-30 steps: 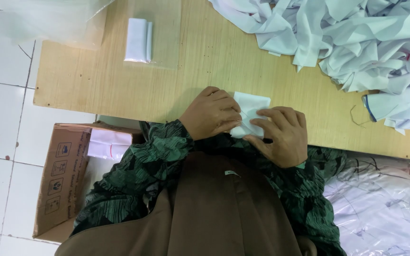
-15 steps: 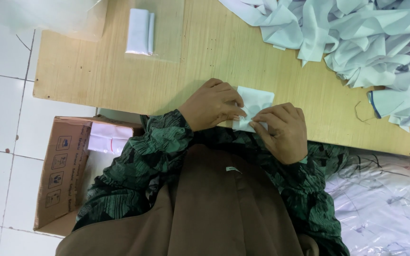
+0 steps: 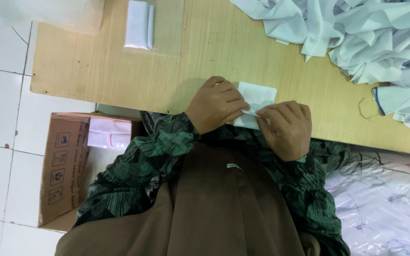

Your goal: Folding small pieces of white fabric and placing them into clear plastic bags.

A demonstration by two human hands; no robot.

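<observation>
A small folded white cloth piece (image 3: 258,95) lies at the near edge of the wooden table (image 3: 176,80). My left hand (image 3: 217,105) presses on its left side with the fingers curled over it. My right hand (image 3: 285,127) pinches its near edge from the right. The fingertips of both hands meet on the cloth, and its lower part is hidden under them. Both sleeves are dark green with a leaf pattern.
A heap of white cloth pieces (image 3: 366,33) covers the table's far right. A folded white piece in a clear plastic bag (image 3: 139,23) lies at the far left. A cardboard box (image 3: 65,161) with packed white pieces stands on the tiled floor, and a plastic sack (image 3: 385,204) is at the lower right.
Both hands stay on the white cloth piece, with the fingers working closer together along its near edge. The view has shifted slightly.
</observation>
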